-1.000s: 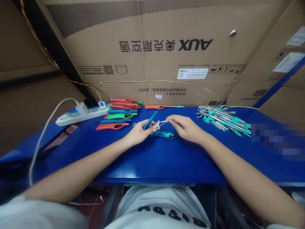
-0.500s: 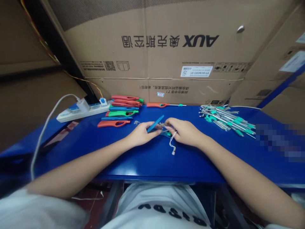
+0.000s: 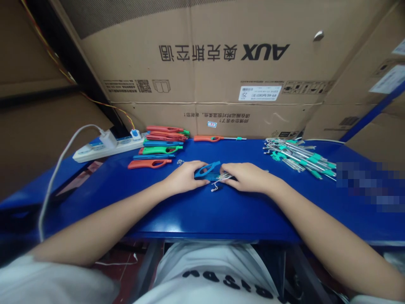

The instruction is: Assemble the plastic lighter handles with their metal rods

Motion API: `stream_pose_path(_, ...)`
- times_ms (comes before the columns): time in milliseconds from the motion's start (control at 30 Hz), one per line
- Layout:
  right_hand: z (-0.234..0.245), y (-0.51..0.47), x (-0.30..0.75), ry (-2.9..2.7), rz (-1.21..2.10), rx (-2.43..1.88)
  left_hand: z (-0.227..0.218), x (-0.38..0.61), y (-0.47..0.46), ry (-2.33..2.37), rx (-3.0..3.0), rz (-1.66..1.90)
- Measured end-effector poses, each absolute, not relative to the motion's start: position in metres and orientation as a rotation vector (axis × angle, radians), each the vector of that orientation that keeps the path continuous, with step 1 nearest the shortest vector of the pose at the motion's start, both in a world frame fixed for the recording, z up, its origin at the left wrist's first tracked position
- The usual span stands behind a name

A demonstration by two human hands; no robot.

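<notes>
In front of me my left hand (image 3: pixel 186 176) is closed around a blue lighter handle (image 3: pixel 211 168), whose finger loop faces up. My right hand (image 3: pixel 243 177) pinches thin white wires (image 3: pixel 223 176) right beside the handle. A small white connector (image 3: pixel 213 190) dangles from these wires just above the table. Behind the right hand a bit of the wired part's rod peeks out; my fingers hide most of it. Both hands are close together over the blue table (image 3: pixel 202 215).
Red, green and blue lighter handles (image 3: pixel 163 150) lie stacked at the left, beside a white power strip (image 3: pixel 109 147). An orange lighter (image 3: pixel 209 138) with a metal rod lies at the back. Several wired metal rods (image 3: pixel 303 158) are heaped right. Cardboard (image 3: pixel 202 84) stands behind.
The blue handle has turned so that its loop shows, and is lower. My right hand has brought the wires leftward against the handle; the dangling connector has swung left and up.
</notes>
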State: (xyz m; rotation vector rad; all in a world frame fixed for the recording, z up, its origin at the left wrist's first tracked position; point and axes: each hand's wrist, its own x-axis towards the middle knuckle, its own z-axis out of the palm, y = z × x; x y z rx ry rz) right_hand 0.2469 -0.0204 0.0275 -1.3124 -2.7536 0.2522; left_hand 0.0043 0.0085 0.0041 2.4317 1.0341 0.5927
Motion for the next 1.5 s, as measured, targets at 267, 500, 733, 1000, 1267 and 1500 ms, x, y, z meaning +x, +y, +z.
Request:
stream_pose_path(267,0.035,0.000,0.278,-2.451,0.207,-1.414,0.012,-0.006,0.014,1.035,2.443,0.529)
stream_pose_path(500,0.047,0.028,0.382,-1.899,-0.215,-2.226,0.015,-0.002,0.004,0.939,2.472,0.694)
stream_pose_path(733,0.021,0.044,0.435,-1.857,-0.134,-2.205,0.013,0.000,0.001,0.726,2.508,0.633)
stream_pose_path(1000,0.014,0.047,0.443,-1.969,-0.141,-2.019,-0.002,0.000,0.011,0.784,2.507,0.714)
stream_pose_path(1267,0.017,0.046,0.438,-1.922,-0.149,-2.161,-0.010,0.002,0.014,0.805,2.473,0.716)
stream_pose_path(1500,0.028,0.039,0.434,-1.867,-0.146,-2.236,0.012,-0.010,0.017,0.915,2.406,0.542)
